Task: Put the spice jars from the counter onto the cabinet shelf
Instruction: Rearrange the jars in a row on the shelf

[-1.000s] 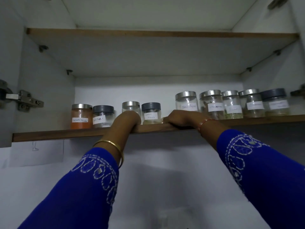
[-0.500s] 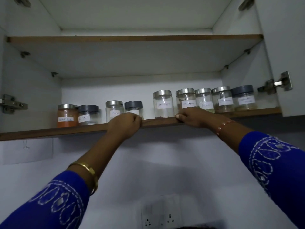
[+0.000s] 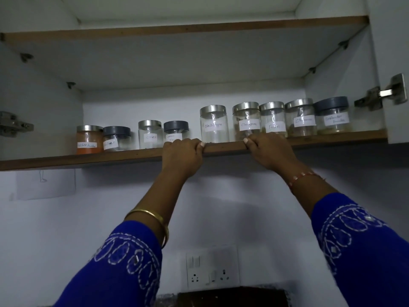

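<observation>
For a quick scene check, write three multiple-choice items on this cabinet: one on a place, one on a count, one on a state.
1. Where does the orange-filled jar stand?
A. left end of the row
B. right end
C. upper shelf

2. How many jars have dark grey lids?
A. one
B. three
C. six

3. What are the hands doing?
A. each lifts a jar
B. both grip the shelf edge
C. both hang idle

Answers: 1 A, no jar stands to its left. 2 B, grey lids at and; the rest are silver. 3 B, left hand and right hand curl over the edge.
</observation>
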`<state>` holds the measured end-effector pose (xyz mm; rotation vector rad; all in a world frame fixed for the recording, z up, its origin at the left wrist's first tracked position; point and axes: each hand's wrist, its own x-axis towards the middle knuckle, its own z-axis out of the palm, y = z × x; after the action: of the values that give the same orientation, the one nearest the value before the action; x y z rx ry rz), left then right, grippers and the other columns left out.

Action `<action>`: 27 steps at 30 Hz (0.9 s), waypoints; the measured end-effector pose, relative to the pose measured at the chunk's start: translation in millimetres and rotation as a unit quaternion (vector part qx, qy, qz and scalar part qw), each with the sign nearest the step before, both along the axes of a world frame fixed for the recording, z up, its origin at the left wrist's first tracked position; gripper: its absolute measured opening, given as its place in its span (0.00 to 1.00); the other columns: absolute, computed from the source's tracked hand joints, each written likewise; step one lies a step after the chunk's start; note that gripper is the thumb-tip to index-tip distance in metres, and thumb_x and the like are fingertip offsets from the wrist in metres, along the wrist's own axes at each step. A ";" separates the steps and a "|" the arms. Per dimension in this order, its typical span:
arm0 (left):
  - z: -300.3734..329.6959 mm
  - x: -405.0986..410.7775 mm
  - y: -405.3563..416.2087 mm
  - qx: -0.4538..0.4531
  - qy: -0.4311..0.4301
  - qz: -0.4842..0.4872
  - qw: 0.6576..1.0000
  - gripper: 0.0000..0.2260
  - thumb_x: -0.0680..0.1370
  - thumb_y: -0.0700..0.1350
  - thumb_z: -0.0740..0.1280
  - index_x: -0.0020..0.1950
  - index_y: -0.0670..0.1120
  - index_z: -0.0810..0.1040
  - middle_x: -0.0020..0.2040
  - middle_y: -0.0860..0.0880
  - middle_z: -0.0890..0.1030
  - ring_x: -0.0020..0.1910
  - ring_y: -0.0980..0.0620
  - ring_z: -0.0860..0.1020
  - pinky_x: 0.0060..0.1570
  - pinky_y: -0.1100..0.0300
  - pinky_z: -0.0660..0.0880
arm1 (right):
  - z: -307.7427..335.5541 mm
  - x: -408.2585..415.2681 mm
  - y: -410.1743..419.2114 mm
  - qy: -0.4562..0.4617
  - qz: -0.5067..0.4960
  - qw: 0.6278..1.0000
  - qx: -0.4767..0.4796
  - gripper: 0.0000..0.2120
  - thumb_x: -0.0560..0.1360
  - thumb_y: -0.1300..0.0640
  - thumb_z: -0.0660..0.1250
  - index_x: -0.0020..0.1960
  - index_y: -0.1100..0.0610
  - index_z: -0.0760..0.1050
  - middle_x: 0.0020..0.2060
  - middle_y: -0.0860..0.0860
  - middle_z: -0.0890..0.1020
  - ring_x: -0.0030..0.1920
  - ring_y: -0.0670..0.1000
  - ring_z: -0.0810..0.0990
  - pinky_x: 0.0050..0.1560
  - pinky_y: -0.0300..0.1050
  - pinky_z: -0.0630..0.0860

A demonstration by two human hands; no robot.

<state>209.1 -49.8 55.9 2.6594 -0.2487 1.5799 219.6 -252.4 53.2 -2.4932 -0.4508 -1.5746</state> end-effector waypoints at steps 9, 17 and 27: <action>-3.8 2.1 -0.3 -0.004 -0.012 0.001 1.000 0.17 0.81 0.50 0.50 0.57 0.48 0.77 0.52 0.45 0.81 0.52 0.43 0.76 0.53 0.53 0.65 | 0.8 -3.3 0.9 0.015 0.003 1.000 0.010 0.17 0.81 0.52 0.52 0.53 0.58 0.78 0.47 0.59 0.82 0.50 0.60 0.78 0.56 0.50 0.67; -5.2 -7.3 4.5 0.004 -0.009 -0.033 0.999 0.16 0.81 0.48 0.51 0.60 0.46 0.75 0.55 0.44 0.80 0.54 0.43 0.75 0.54 0.53 0.65 | 6.5 -13.6 3.5 0.089 0.006 0.995 0.037 0.18 0.81 0.51 0.51 0.55 0.59 0.78 0.49 0.61 0.82 0.52 0.60 0.77 0.54 0.48 0.69; 4.5 -17.6 -6.3 0.004 0.039 0.003 0.999 0.19 0.82 0.49 0.48 0.56 0.43 0.76 0.52 0.40 0.81 0.53 0.40 0.77 0.52 0.53 0.68 | 38.2 -17.4 -12.3 0.238 0.045 0.968 0.067 0.22 0.82 0.49 0.50 0.58 0.62 0.75 0.63 0.60 0.75 0.64 0.59 0.72 0.59 0.46 0.67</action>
<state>191.6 -56.1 60.4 2.7236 -0.2440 1.4771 202.2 -264.7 91.4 -2.5810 -0.3628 -0.8928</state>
